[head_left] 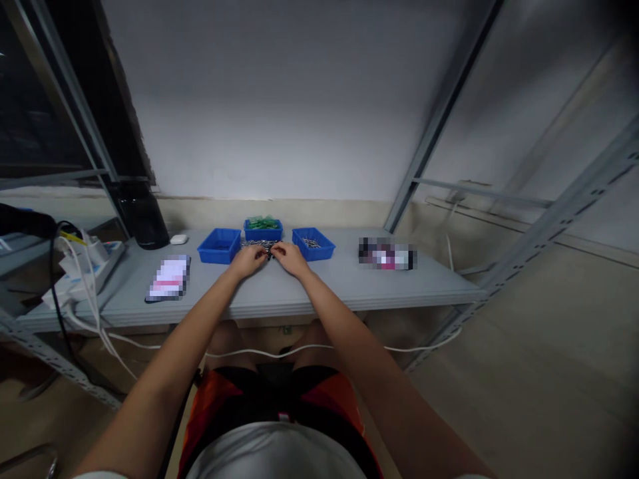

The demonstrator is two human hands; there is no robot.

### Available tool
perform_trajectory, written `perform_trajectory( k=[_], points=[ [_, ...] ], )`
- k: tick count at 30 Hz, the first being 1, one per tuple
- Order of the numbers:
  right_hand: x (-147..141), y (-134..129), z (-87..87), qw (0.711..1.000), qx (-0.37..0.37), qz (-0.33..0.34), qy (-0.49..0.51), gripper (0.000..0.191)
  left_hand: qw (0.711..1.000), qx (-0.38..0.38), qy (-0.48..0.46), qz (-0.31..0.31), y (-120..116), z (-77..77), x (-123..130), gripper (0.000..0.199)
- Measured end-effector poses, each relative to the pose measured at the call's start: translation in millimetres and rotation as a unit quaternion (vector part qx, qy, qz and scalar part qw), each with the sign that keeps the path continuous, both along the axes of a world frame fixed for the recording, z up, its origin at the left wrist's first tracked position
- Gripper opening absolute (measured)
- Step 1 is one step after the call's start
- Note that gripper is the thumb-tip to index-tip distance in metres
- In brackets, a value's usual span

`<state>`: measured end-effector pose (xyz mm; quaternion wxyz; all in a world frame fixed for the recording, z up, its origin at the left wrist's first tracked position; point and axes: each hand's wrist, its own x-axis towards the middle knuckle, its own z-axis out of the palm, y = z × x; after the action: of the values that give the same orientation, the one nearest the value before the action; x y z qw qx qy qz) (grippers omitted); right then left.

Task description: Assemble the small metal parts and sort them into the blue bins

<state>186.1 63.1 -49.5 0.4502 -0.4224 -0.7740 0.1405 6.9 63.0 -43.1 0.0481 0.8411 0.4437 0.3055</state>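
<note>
My left hand (pixel 249 260) and my right hand (pixel 290 258) meet over the shelf top, fingertips bent and close together. Small dark bits show between the fingertips, too small to name. Just behind the hands lies a pile of small metal pieces (pixel 260 244), partly hidden by them. On the left stands a blue bin (pixel 219 246) with nothing large visible in it. Another blue bin (pixel 313 244), right of the hands, holds thin metal pieces. A third blue bin (pixel 263 233) at the back holds green pieces (pixel 263 222).
A phone (pixel 168 278) lies left on the grey shelf (pixel 279 301). Behind it are a white case (pixel 178 239) and a black bottle (pixel 144 216). A power strip (pixel 87 273) with cables sits far left. A blurred-out object (pixel 387 255) lies right. A white cable (pixel 269 354) hangs below the front edge.
</note>
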Motion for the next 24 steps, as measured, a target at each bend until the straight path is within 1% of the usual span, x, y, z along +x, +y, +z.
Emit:
perform_trajectory(
  k=[6, 14, 24],
  points=[
    [-0.4, 0.2, 0.1, 1.000, -0.011, 0.001, 0.001, 0.015, 1.000, 0.002, -0.006, 0.002, -0.9, 0.1, -0.1, 0.023],
    [0.2, 0.0, 0.4, 0.999, -0.032, 0.009, 0.012, 0.016, 0.998, 0.045, -0.018, 0.031, -3.3, 3.3, 0.1, 0.024],
    [1.4, 1.2, -3.5, 0.997, -0.045, 0.057, -0.018, 0.017, 0.998, 0.063, -0.020, 0.007, -4.7, 4.7, 1.3, 0.024]
  ],
)
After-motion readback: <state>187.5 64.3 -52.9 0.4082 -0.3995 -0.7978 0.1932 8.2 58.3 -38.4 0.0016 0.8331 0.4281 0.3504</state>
